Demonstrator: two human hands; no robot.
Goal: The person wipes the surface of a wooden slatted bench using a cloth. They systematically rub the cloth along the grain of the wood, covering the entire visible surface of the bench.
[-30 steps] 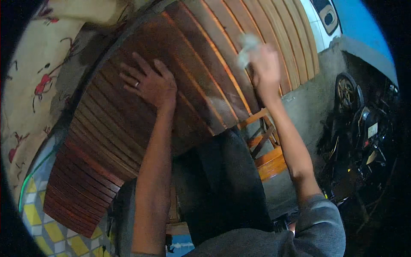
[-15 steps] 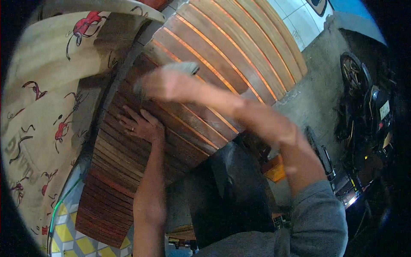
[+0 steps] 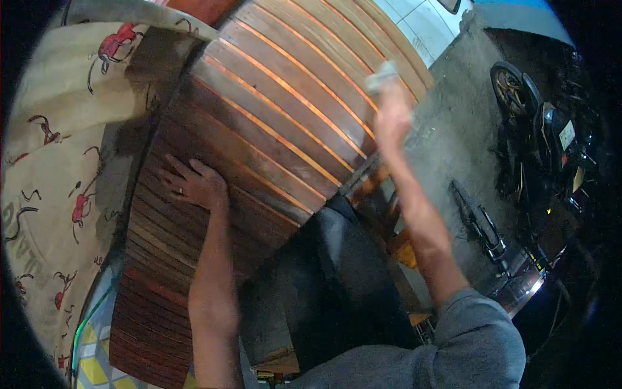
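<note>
Many long wooden slats (image 3: 259,107) lie side by side beneath my hands, brown and reddish, with bright orange lines between those further away. My left hand (image 3: 204,185), a ring on one finger, rests open with spread fingers on the darker slats (image 3: 181,214). Out at the right edge of the slats is my right hand (image 3: 392,123), smeared by motion. It is closed around a pale, whitish folded cloth (image 3: 382,78), which is over the lighter slats at the far right. Blur hides the exact shape of the cloth.
Patterned beige fabric (image 3: 52,188) runs along the left side, with a green cord (image 3: 84,324) below it. To the right, a motorcycle (image 3: 551,129) stands on the concrete floor (image 3: 447,139). White tiles (image 3: 414,26) show at the far end.
My right hand has swept from the left part of the slats across to their right edge with the cloth. My left hand stays flat on the slats; the whole view has shifted slightly.
</note>
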